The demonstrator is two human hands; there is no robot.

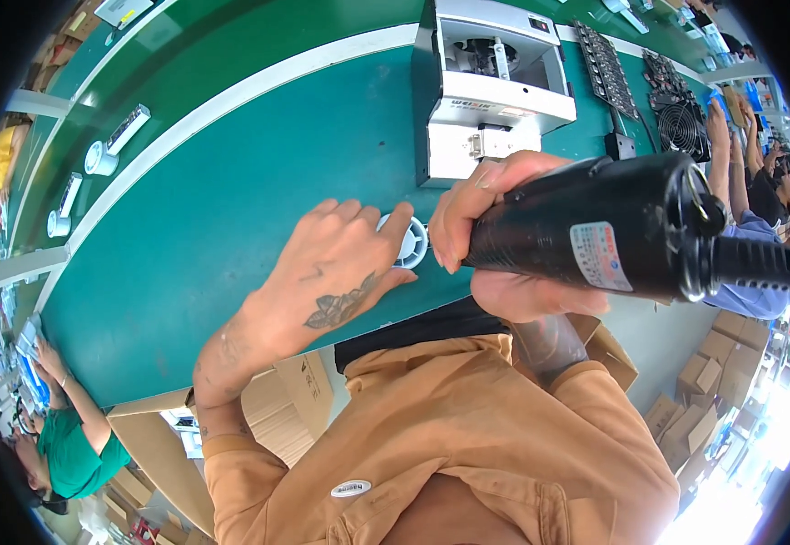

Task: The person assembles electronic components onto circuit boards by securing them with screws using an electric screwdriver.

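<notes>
Fan disc (410,243), small and white, sits on the green bench at my 12 o'clock, my left hand (340,268) pinning it flat while my right hand (495,232) clamps the black electric screwdriver (613,236), which I judge needs its tip lined up squarely first.

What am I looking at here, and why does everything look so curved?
This is one picture from a wide fisheye camera worn on a person's head, looking down at their own bare hands; the lens bends straight edges. The left hand rests on a small round white slotted part lying on the green work table. The right hand grips a black cylindrical power screwdriver with a cable at its end. Behind stands a white box-shaped machine. Other people work along the table's far sides.
</notes>
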